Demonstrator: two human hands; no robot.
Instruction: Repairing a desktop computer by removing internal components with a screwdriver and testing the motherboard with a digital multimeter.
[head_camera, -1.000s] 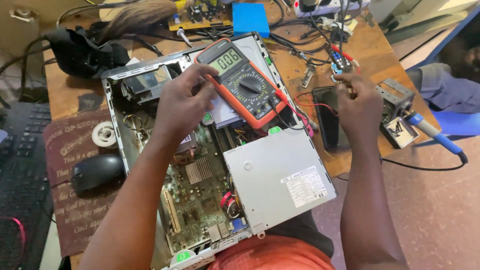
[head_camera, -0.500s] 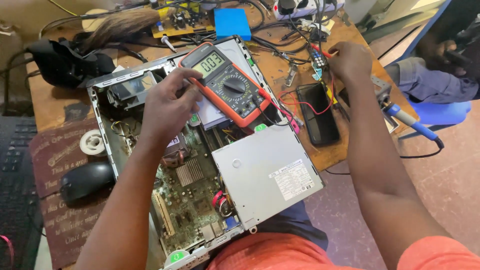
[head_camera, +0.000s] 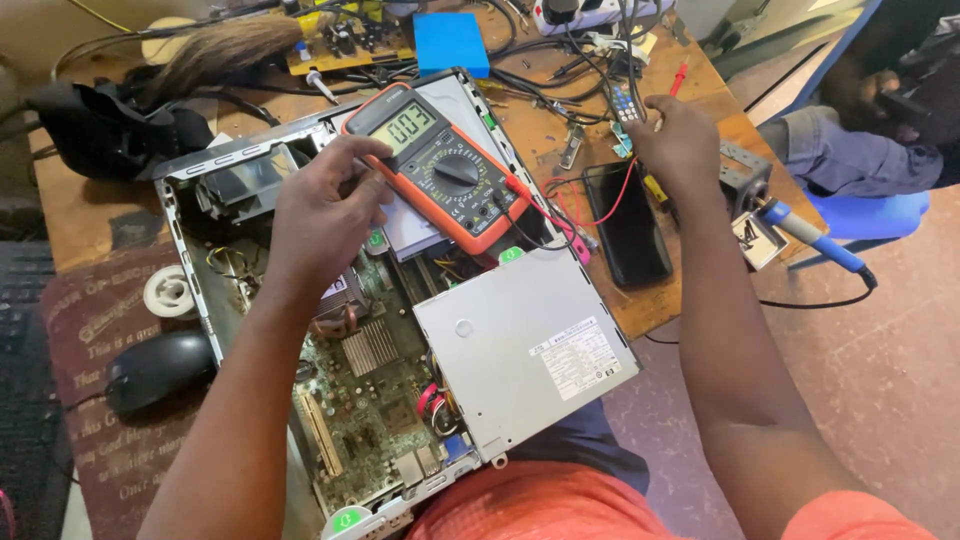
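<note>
Meanwhile, left hand (head_camera: 325, 215) grips the orange multimeter (head_camera: 440, 165) while right hand (head_camera: 680, 140) pinches its red lead (head_camera: 610, 210).

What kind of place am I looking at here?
Most likely an electronics repair bench: an opened grey desktop computer case with its green board bare, an orange digital multimeter resting on it, and a blue-handled soldering iron at the wooden table's edge.

- Left hand (head_camera: 325, 215), left of the scene: bare, no glove, ring or watch.
- Right hand (head_camera: 675, 140), far right: bare as well.
- Both forearms uncovered up to the near edge.
- Orange-red shirt (head_camera: 520, 505) showing at the near edge.
</note>
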